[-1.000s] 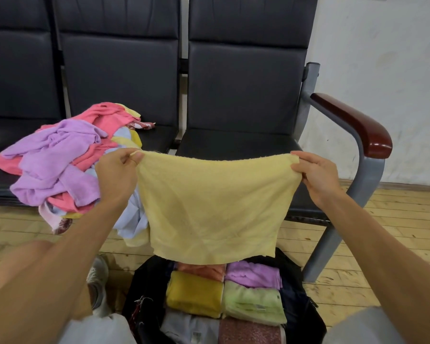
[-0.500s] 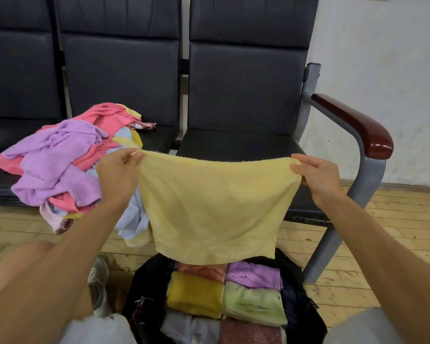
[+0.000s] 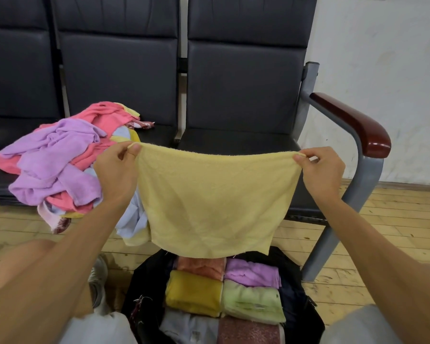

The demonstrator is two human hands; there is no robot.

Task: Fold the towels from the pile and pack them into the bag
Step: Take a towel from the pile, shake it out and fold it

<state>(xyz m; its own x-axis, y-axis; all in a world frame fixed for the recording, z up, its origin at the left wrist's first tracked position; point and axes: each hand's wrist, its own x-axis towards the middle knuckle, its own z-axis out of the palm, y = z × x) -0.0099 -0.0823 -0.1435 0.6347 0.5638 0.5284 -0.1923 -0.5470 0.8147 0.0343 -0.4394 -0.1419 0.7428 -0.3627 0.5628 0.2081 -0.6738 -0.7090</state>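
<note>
A pale yellow towel [image 3: 214,199] hangs spread out flat in front of me, above the bag. My left hand [image 3: 117,170] pinches its top left corner and my right hand [image 3: 320,172] pinches its top right corner. To the left, a loose pile of towels [image 3: 57,160] in purple, pink, yellow and light blue lies on a chair seat and spills over its front edge. Below the hanging towel, an open black bag [image 3: 144,276] on the floor holds several folded towels [image 3: 253,301] packed side by side.
A row of dark padded chairs [image 3: 243,95] stands behind, the right one with a grey metal frame and a red-brown armrest [image 3: 353,125]. The floor is wooden planks [image 3: 395,219]. A white wall rises at the right. A shoe [image 3: 98,281] shows left of the bag.
Both hands have shifted slightly, holding the yellow towel stretched by its top corners; the towel's top edge is pulled a little tauter. The pile and bag are unchanged.
</note>
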